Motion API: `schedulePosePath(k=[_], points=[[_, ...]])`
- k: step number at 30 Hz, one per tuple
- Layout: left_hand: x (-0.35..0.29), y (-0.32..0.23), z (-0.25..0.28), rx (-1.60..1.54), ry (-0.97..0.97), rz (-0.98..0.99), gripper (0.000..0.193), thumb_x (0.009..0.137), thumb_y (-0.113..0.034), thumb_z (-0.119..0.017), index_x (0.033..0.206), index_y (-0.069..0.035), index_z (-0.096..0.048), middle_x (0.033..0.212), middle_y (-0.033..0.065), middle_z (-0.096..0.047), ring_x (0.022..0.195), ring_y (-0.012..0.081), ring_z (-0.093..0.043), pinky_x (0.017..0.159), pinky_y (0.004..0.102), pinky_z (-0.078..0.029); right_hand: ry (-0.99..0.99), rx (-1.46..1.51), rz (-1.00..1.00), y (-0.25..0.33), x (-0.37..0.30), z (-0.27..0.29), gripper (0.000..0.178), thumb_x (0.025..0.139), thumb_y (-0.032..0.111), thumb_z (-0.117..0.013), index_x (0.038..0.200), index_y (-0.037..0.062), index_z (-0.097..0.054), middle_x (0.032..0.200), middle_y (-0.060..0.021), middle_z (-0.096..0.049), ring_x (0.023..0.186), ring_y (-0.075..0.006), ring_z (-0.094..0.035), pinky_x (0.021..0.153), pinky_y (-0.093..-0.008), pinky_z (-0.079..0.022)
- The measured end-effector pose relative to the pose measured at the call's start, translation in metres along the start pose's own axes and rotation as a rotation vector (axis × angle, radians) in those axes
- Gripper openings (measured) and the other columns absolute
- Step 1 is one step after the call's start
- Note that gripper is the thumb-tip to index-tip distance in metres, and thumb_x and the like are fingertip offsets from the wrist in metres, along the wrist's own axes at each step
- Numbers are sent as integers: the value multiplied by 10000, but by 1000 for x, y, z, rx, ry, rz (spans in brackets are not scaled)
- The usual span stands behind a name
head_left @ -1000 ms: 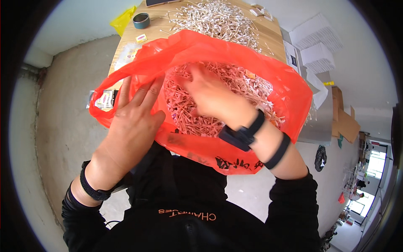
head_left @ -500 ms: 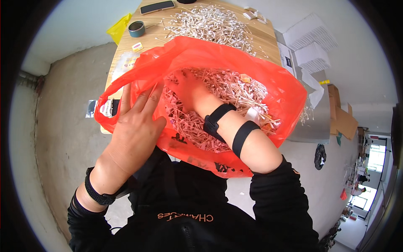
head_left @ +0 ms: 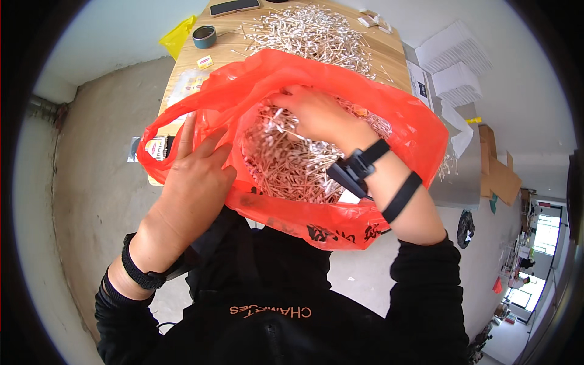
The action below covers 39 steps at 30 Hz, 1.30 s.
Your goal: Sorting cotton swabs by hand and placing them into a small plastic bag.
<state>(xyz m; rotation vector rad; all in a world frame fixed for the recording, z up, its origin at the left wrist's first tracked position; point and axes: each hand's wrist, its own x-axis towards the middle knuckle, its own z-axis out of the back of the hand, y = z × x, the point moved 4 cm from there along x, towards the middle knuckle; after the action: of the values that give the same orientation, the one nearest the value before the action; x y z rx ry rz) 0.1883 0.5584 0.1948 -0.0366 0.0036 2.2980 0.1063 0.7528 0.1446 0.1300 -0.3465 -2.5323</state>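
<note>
The long wooden table (head_left: 182,79) carries your crinkled orange plastic bag (head_left: 340,79) at its near edge. Your left hand (head_left: 194,176) lies flat, fingers spread, on the bag's rim; your right hand (head_left: 316,112) curls loosely among the thin white sticks (head_left: 292,170) inside.

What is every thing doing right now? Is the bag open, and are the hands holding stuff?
Red plastic bag: open at the top, full of thin white sticks.
White sticks in the bag: heaped loose.
Left hand: flat, fingers spread, pressed on the bag's left side.
Right hand: reaching into the bag, on the sticks; its grip cannot be told.
Sticks on the table: spread in a loose pile.
Tape roll: lying flat.
</note>
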Motion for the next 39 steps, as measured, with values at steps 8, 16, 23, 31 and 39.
schedulePosePath(k=[8, 16, 23, 31, 39], points=[[-4, 3, 1, 37, 45, 52, 41, 713, -63, -612, 715, -51, -651, 1199, 149, -607, 1267, 302, -457, 1163, 582, -142, -69, 113, 8, 12, -82, 58, 623, 601, -34, -768, 1174, 154, -608, 1081, -73, -519, 995, -284, -584, 794, -375, -514], [-1, -5, 6, 9, -18, 17, 165, 703, -44, -626, 862, -56, -668, 1195, 142, -604, 1259, 298, -468, 1151, 583, -178, -254, 126, -147, 6, -158, 69, 541, 648, -113, -679, 1138, 111, -635, 1104, -89, -506, 977, -283, -578, 784, -331, -504], [3, -21, 18, -41, -94, -42, 292, 713, -56, -641, 1003, -64, -672, 1168, 127, -612, 1222, 296, -508, 1133, 616, -193, -395, 141, -223, -3, -198, 69, 427, 748, 63, -692, 1165, 55, -602, 1141, -136, -500, 1023, -308, -540, 841, -372, -483], [0, -59, 12, -275, -50, -268, 344, 759, -92, -621, 1102, -67, -629, 1058, 86, -629, 1106, 251, -589, 1140, 594, -212, -456, 212, -269, -15, -222, 64, 532, 816, 380, -684, 1194, 27, -560, 1178, -174, -489, 1075, -306, -516, 901, -389, -447], [-5, -69, 3, -288, 64, -309, 307, 759, -84, -593, 1063, -87, -641, 879, 49, -580, 966, 223, -608, 1138, 560, -256, -459, 196, -383, -28, -237, 59, 659, 782, 502, -693, 1200, 16, -542, 1199, -173, -482, 1104, -312, -509, 929, -402, -426]])
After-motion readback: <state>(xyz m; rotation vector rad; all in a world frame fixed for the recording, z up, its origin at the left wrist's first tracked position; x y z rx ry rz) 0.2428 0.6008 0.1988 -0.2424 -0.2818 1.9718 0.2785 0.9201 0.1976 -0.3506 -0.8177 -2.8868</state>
